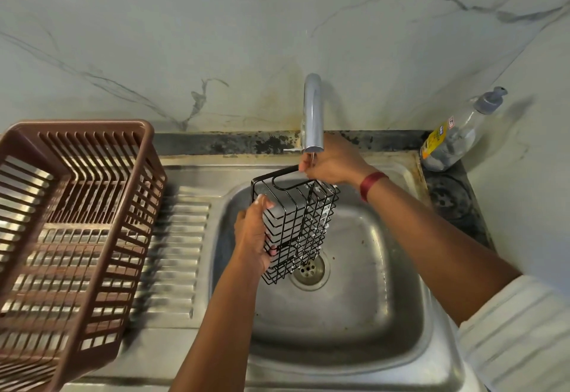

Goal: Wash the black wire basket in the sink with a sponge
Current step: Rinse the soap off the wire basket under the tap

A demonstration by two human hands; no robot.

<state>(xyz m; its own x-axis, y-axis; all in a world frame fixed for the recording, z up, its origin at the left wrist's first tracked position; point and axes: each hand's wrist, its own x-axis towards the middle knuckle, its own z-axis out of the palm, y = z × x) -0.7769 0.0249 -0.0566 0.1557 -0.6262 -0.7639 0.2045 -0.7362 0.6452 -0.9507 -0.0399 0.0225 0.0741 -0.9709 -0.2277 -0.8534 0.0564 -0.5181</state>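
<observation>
The black wire basket [303,228] hangs tilted over the steel sink [364,308], its lower end above the drain [309,269]. My left hand [254,237] grips its left side, fingers curled through the wires. My right hand [334,161] pinches the basket's top wire rim just under the tap spout [313,114]. A thin stream of water falls from the spout past my right fingers. White foam specks cling to the wires on the right side. No sponge is in view.
A brown plastic dish rack [74,237] stands on the ribbed draining board [175,256] at the left. A soap pump bottle [456,135] leans in the back right corner. Marble wall rises behind the sink.
</observation>
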